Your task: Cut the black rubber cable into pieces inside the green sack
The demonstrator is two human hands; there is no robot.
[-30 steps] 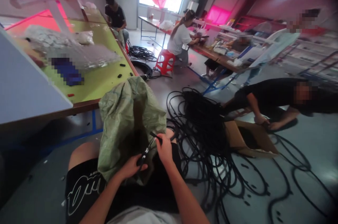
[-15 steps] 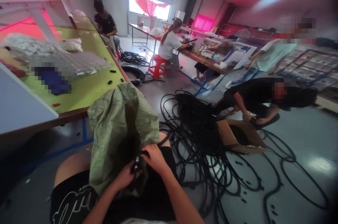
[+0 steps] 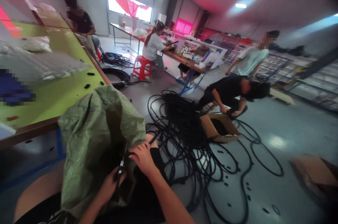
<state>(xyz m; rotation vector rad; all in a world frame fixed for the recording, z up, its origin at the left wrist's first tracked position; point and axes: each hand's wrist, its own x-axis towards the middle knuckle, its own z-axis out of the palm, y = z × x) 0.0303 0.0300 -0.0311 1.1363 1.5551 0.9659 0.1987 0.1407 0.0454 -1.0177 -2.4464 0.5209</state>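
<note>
My left hand (image 3: 112, 181) is closed round a pliers-like hand tool (image 3: 121, 164) with black handles and a thin metal tip pointing up. Fingers of my right hand (image 3: 142, 156) pinch a black cable (image 3: 152, 138), which runs over my knee from the right. Its held end is mostly hidden by the fingers, just right of the tool's tip. A green woven sack (image 3: 87, 139) lies over my lap, its dark opening behind both hands.
A heap of black cable (image 3: 182, 122) covers the floor to my right, beside an open cardboard box (image 3: 224, 136) where a person (image 3: 227, 90) bends over. On my left stands a green-topped table (image 3: 50, 106). A red stool (image 3: 142, 67) and other people are farther back.
My view has swung to the right, so the room and my lap sit farther left. My hands keep hold of the tool and cable, and the tool's metal part now shows more plainly.
</note>
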